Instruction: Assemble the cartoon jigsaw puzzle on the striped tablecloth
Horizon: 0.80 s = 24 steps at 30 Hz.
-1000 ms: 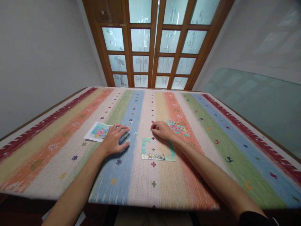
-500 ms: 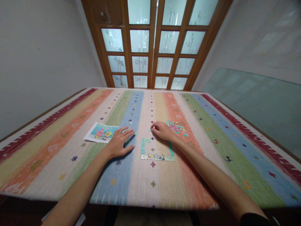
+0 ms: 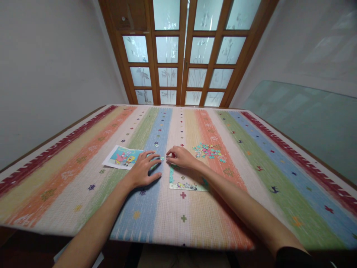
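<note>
My left hand (image 3: 145, 168) lies flat on the striped tablecloth (image 3: 69, 175) with its fingers spread, over a few loose teal puzzle pieces (image 3: 161, 159). My right hand (image 3: 180, 157) sits just right of it with curled fingers, its fingertips pinched together near those pieces. What the pinch holds is too small to make out. A partly built jigsaw frame (image 3: 185, 184) lies under my right wrist. A heap of loose pieces (image 3: 208, 150) lies to the right. A cartoon reference picture (image 3: 122, 156) lies left of my left hand.
The table's near edge (image 3: 178, 243) runs across the bottom. Wooden glazed doors (image 3: 181, 56) stand behind the far end. A sheet of glass (image 3: 301, 119) leans by the right wall.
My right hand has moved left from the top of the jigsaw frame toward my left hand. My left hand flattened its fingers and shifted slightly right.
</note>
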Tool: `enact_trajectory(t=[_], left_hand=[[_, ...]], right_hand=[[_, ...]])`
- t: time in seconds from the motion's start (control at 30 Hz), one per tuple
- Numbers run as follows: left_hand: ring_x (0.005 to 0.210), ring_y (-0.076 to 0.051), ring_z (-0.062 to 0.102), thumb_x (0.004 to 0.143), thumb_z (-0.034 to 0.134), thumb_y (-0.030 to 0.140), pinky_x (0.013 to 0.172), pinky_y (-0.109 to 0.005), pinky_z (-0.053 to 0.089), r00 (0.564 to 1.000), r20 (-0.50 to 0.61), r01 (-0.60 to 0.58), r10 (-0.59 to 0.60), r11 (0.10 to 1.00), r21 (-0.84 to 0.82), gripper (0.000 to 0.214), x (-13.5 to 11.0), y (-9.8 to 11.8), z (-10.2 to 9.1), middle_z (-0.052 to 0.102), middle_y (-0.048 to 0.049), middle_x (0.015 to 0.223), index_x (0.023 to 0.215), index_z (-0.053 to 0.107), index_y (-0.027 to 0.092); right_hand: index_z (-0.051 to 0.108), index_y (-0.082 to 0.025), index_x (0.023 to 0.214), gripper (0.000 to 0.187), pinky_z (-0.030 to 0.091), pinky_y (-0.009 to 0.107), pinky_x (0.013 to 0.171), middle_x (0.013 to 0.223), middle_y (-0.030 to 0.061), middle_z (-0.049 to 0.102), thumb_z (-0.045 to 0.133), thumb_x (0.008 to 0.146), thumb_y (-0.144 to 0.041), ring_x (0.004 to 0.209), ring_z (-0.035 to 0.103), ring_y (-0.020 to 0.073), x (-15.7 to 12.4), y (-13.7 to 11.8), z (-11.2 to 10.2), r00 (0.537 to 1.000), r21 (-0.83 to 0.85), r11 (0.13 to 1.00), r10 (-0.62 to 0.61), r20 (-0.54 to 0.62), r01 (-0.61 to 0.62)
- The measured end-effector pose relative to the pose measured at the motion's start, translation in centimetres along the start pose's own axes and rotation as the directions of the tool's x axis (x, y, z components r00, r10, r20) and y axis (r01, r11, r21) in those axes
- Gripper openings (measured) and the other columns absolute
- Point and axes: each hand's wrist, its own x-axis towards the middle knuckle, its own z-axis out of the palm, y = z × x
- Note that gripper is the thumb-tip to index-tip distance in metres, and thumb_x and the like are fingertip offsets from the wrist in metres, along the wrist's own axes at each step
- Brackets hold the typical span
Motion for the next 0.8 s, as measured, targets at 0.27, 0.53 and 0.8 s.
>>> enact_trajectory(t=[0.27,0.53,0.8], left_hand=[[0.120,-0.035,0.055,0.087,0.065,0.036,0.106,-0.058,0.038,0.996,-0.090,-0.018,0.019,1.000,0.014,0.025,0.2,0.4,-0.5,0.071,-0.0094,0.120,0.107,0.072,0.022],[0.116,-0.035,0.056,0.089,0.063,0.033,0.103,-0.058,0.039,0.993,-0.106,-0.045,0.047,0.999,0.021,0.022,0.3,0.8,-0.7,0.072,-0.0102,0.115,0.104,0.072,0.021],[0.120,-0.034,0.055,0.089,0.061,0.035,0.106,-0.057,0.039,0.995,0.001,-0.094,0.095,0.989,-0.110,0.035,0.7,3.1,0.0,0.068,-0.0104,0.128,0.121,0.067,0.021]], right_hand=[[0.077,-0.017,0.100,0.018,0.039,0.030,0.072,0.095,0.0088,0.071,0.070,0.091,-0.031,0.087,0.062,0.0205,1.5,-1.8,1.8,0.999,-0.128,0.991,0.050,0.022,-0.047],[0.073,-0.013,0.092,0.008,0.041,0.028,0.075,0.090,0.0076,0.072,0.074,0.086,-0.017,0.082,0.061,0.0171,1.9,-1.3,0.9,0.999,0.033,0.998,0.047,0.025,-0.047],[0.072,-0.015,0.086,0.006,0.042,0.026,0.068,0.084,0.0054,0.073,0.068,0.089,-0.014,0.072,0.060,0.0143,-0.9,1.4,-3.1,0.988,0.227,0.962,0.148,0.041,-0.154]])
